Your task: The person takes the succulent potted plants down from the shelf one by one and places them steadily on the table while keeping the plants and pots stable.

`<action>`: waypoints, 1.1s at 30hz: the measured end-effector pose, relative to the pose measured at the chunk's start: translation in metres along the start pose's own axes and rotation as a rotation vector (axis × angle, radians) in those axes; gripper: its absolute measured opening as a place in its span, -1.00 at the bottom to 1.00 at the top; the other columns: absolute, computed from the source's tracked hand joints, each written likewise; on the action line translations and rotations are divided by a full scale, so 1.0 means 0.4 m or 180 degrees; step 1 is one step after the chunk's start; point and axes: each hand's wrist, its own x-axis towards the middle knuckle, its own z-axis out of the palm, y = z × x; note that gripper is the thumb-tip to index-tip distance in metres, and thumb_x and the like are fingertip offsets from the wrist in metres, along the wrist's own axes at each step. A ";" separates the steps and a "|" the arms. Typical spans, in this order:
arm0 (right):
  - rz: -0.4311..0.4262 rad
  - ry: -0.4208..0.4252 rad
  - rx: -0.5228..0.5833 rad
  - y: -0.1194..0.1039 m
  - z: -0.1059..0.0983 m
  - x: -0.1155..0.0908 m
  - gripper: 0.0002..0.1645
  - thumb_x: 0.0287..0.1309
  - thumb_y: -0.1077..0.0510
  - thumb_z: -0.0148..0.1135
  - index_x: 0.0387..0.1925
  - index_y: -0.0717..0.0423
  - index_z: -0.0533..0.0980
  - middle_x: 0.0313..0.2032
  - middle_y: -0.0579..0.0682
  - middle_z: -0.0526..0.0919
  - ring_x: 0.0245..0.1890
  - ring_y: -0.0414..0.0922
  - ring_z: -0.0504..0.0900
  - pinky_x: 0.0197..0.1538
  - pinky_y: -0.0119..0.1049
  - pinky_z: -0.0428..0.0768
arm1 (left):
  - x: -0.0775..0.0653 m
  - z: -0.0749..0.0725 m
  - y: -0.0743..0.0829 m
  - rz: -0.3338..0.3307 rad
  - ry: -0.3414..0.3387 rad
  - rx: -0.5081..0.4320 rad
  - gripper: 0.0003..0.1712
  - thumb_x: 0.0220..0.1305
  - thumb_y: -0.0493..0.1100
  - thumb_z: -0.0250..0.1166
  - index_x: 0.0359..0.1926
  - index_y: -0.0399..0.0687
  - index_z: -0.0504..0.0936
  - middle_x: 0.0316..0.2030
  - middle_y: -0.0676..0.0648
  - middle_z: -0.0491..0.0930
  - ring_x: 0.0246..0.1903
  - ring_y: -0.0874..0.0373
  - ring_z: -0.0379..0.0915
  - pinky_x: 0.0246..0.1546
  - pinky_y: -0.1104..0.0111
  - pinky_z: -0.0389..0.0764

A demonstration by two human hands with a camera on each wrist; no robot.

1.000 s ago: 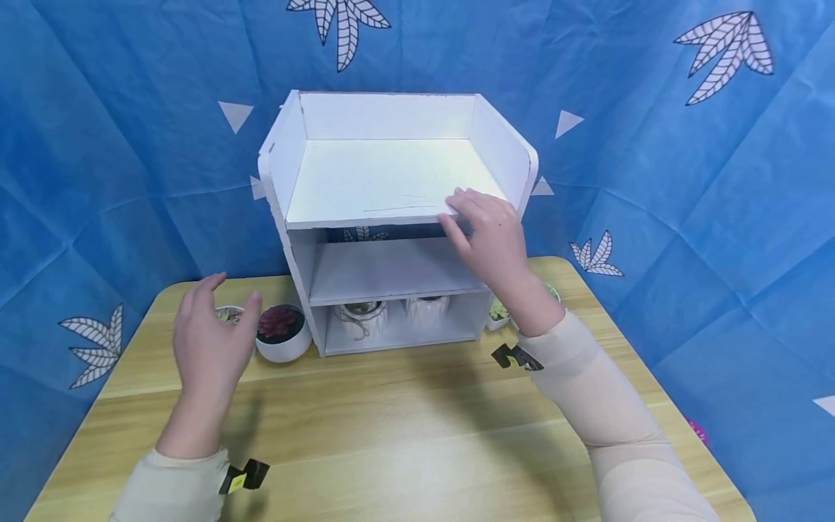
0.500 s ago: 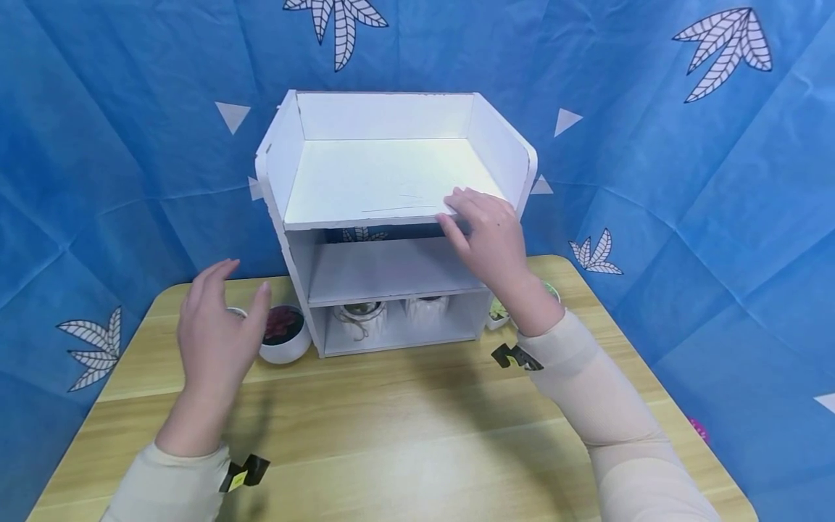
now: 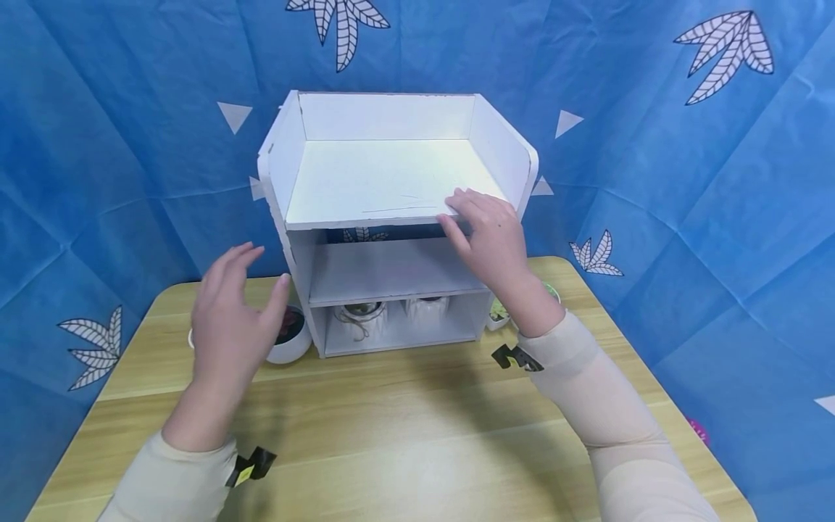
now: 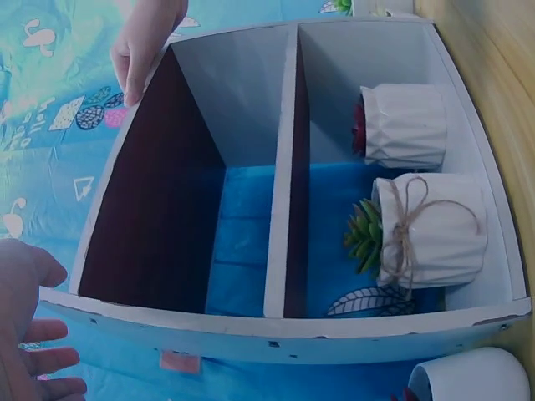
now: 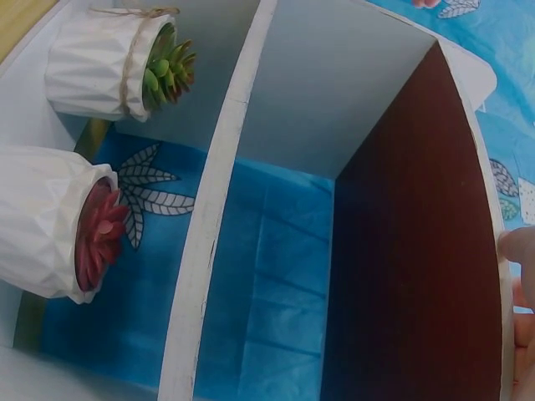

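Observation:
A small white shelf unit (image 3: 385,174) stands upright on the wooden table. My right hand (image 3: 494,239) holds the front edge of its top board near the right end, fingers over the board and thumb at the edge. My left hand (image 3: 231,326) is in the air to the left of the unit, fingers spread and relaxed, holding nothing. It partly covers a round white pot (image 3: 287,351) with a dark red succulent. On the bottom shelf sit two white pots, one with a green succulent (image 4: 364,236) and twine, one with a red succulent (image 5: 102,238).
More small pots stand to the right of the unit, one a white pot (image 3: 497,319) with a pale green plant, partly behind my right arm. A blue cloth (image 3: 130,145) with leaf prints hangs behind and beside the table (image 3: 404,435).
My left hand has moved right and slightly forward, toward the unit's left side, covering more of the round pot. The right hand stays on the top board.

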 end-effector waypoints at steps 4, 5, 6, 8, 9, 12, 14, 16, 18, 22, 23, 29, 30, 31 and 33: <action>0.0020 -0.0026 -0.0010 -0.002 -0.001 -0.001 -0.51 0.39 -0.15 0.17 0.13 0.07 0.64 0.19 0.04 0.62 0.28 -0.03 0.52 0.35 -0.02 0.36 | 0.002 0.005 0.007 0.0126 -0.0025 0.0024 -0.44 0.32 -0.09 0.34 0.27 -0.25 0.53 0.33 -0.23 0.42 0.36 -0.21 0.25 0.30 -0.20 0.25; 0.0025 -0.0033 -0.0011 -0.002 -0.001 -0.001 -0.51 0.39 -0.15 0.17 0.14 0.07 0.64 0.19 0.04 0.62 0.28 -0.03 0.52 0.35 -0.02 0.36 | 0.003 0.007 0.009 0.0152 -0.0027 0.0025 -0.44 0.31 -0.09 0.34 0.27 -0.25 0.53 0.33 -0.23 0.43 0.37 -0.21 0.25 0.31 -0.20 0.25; 0.0027 -0.0037 -0.0012 -0.002 -0.002 -0.002 -0.51 0.39 -0.15 0.18 0.14 0.07 0.64 0.19 0.04 0.62 0.28 -0.03 0.52 0.36 -0.02 0.36 | 0.003 0.008 0.011 0.0172 -0.0033 0.0025 -0.44 0.31 -0.10 0.35 0.26 -0.25 0.53 0.33 -0.23 0.43 0.37 -0.20 0.24 0.31 -0.19 0.25; 0.0028 -0.0037 -0.0010 -0.003 -0.002 -0.002 -0.51 0.39 -0.14 0.18 0.14 0.07 0.63 0.19 0.04 0.62 0.28 -0.03 0.52 0.35 -0.02 0.36 | 0.005 0.010 0.017 0.0231 -0.0025 0.0022 -0.44 0.30 -0.11 0.36 0.26 -0.25 0.53 0.32 -0.23 0.44 0.37 -0.21 0.24 0.31 -0.19 0.26; 0.0028 -0.0038 -0.0011 -0.002 -0.002 -0.002 -0.51 0.39 -0.14 0.18 0.14 0.07 0.63 0.19 0.04 0.62 0.28 -0.03 0.52 0.36 -0.02 0.36 | 0.007 0.011 0.020 0.0265 -0.0020 0.0015 -0.44 0.29 -0.11 0.37 0.25 -0.25 0.54 0.32 -0.24 0.44 0.37 -0.21 0.25 0.31 -0.19 0.26; 0.0023 -0.0035 -0.0010 -0.002 -0.001 -0.002 -0.51 0.39 -0.14 0.18 0.14 0.07 0.63 0.19 0.04 0.62 0.28 -0.03 0.52 0.36 -0.02 0.36 | 0.013 0.016 0.030 0.0386 0.0012 0.0010 -0.45 0.28 -0.12 0.38 0.25 -0.25 0.54 0.30 -0.24 0.45 0.37 -0.21 0.26 0.29 -0.19 0.28; 0.0026 -0.0037 -0.0017 -0.001 -0.002 -0.002 -0.51 0.39 -0.14 0.18 0.14 0.07 0.63 0.19 0.03 0.62 0.28 -0.03 0.52 0.36 -0.03 0.36 | 0.017 0.021 0.037 0.0476 0.0040 0.0016 -0.45 0.28 -0.12 0.37 0.24 -0.25 0.55 0.30 -0.23 0.46 0.37 -0.20 0.26 0.28 -0.17 0.31; 0.0025 -0.0038 -0.0023 -0.001 -0.002 -0.002 -0.51 0.39 -0.14 0.18 0.14 0.07 0.63 0.19 0.03 0.62 0.28 -0.03 0.52 0.36 -0.03 0.36 | 0.021 0.025 0.043 0.0548 0.0058 0.0017 -0.45 0.29 -0.10 0.35 0.24 -0.24 0.55 0.30 -0.22 0.46 0.37 -0.18 0.26 0.28 -0.15 0.32; 0.0025 -0.0035 -0.0028 -0.001 -0.002 -0.001 -0.51 0.39 -0.14 0.18 0.14 0.07 0.63 0.19 0.03 0.62 0.28 -0.03 0.52 0.36 -0.03 0.36 | 0.025 0.029 0.050 0.0614 0.0071 0.0009 -0.45 0.30 -0.08 0.34 0.24 -0.24 0.55 0.30 -0.20 0.47 0.38 -0.16 0.26 0.29 -0.13 0.33; 0.0015 -0.0028 -0.0025 -0.001 -0.001 0.000 -0.51 0.39 -0.14 0.18 0.13 0.07 0.64 0.19 0.03 0.62 0.28 -0.03 0.52 0.36 -0.03 0.36 | 0.033 0.036 0.065 0.0734 0.0083 -0.0024 -0.45 0.31 -0.06 0.33 0.24 -0.24 0.55 0.29 -0.19 0.47 0.38 -0.14 0.27 0.30 -0.09 0.33; 0.0011 -0.0025 -0.0021 -0.001 0.000 -0.001 -0.51 0.39 -0.14 0.18 0.13 0.07 0.64 0.18 0.03 0.63 0.28 -0.03 0.52 0.35 -0.03 0.36 | 0.035 0.038 0.068 0.0757 0.0082 -0.0037 -0.45 0.31 -0.06 0.32 0.23 -0.24 0.55 0.29 -0.20 0.47 0.38 -0.14 0.27 0.31 -0.08 0.33; -0.0016 0.0014 -0.0001 0.000 0.003 -0.001 -0.52 0.39 -0.14 0.18 0.12 0.07 0.64 0.17 0.04 0.63 0.27 -0.02 0.53 0.35 -0.03 0.37 | 0.049 0.052 0.086 0.0851 0.0074 -0.0084 -0.46 0.33 -0.04 0.31 0.23 -0.23 0.56 0.28 -0.20 0.48 0.35 -0.13 0.30 0.32 -0.04 0.32; -0.0017 0.0019 0.0002 0.000 0.003 0.000 -0.52 0.39 -0.14 0.18 0.12 0.07 0.65 0.17 0.04 0.63 0.27 -0.02 0.53 0.36 -0.03 0.37 | 0.052 0.056 0.088 0.0870 0.0081 -0.0090 -0.47 0.33 -0.04 0.31 0.23 -0.23 0.56 0.28 -0.20 0.48 0.34 -0.13 0.31 0.31 -0.04 0.33; -0.0013 0.0020 0.0002 0.000 0.003 0.000 -0.52 0.39 -0.14 0.18 0.12 0.07 0.65 0.17 0.04 0.63 0.27 -0.02 0.53 0.36 -0.03 0.36 | 0.055 0.058 0.091 0.0893 0.0084 -0.0100 -0.47 0.33 -0.04 0.31 0.22 -0.23 0.56 0.28 -0.20 0.48 0.33 -0.14 0.32 0.31 -0.04 0.33; -0.0003 0.0018 0.0002 0.000 0.003 0.000 -0.52 0.39 -0.14 0.18 0.12 0.07 0.65 0.17 0.04 0.64 0.27 -0.02 0.53 0.36 -0.03 0.36 | 0.061 0.065 0.095 0.0935 0.0102 -0.0121 -0.47 0.32 -0.03 0.30 0.21 -0.24 0.57 0.27 -0.21 0.49 0.32 -0.15 0.34 0.31 -0.04 0.34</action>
